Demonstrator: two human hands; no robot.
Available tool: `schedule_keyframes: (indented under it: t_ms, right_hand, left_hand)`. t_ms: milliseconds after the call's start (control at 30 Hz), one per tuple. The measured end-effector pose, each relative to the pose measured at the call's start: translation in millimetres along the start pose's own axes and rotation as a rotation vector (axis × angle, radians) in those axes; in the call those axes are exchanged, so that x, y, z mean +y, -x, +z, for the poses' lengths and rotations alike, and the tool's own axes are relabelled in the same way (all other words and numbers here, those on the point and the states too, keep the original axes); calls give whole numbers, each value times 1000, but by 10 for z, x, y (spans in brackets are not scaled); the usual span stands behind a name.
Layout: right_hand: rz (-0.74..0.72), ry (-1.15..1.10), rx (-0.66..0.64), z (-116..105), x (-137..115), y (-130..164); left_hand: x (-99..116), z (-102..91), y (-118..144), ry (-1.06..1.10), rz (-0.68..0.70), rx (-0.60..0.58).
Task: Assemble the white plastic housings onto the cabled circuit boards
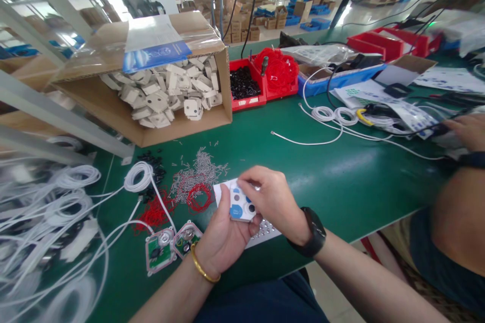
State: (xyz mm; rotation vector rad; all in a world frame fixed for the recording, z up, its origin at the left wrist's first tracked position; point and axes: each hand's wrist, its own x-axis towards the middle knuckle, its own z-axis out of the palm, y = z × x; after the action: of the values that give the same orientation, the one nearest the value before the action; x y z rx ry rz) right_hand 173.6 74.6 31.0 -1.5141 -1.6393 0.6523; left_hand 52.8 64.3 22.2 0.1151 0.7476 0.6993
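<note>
Near the front edge of the bench, my left hand [227,234] grips a small white plastic housing [242,211] printed with blue circles and dark round spots. The thumb lies along its left side and the fingers pass beneath. My right hand [275,199] is closed over the upper right of the housing, thumb and fingertips pinched together at its top edge. Whatever sits between those fingertips is too small to make out. A white sheet with rows of round spots [265,232] lies under my hands. Two open housings with green circuit boards [161,251] and white cables rest left of my left wrist.
A cardboard box [226,86] of white housings stands behind. Small metal pins [202,169], red rings [157,211] and coiled white cables [71,207] lie left. Red bins [248,104] and a blue tray [322,88] line the back. Another person's arm [464,202] is at right.
</note>
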Motion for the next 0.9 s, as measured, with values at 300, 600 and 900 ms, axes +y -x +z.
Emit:
schedule_keyframes:
  t_ms: [300, 600, 900]
  right_hand:
    - [47, -105, 24, -31, 7, 100]
    - [39, -131, -36, 93, -19, 410]
    - [19, -129, 12, 121, -55, 447]
  left_hand:
    - [4, -13, -7, 12, 13, -41]
    - [-20, 7, -8, 67, 59, -18]
    - [3, 27, 59, 60, 29, -7]
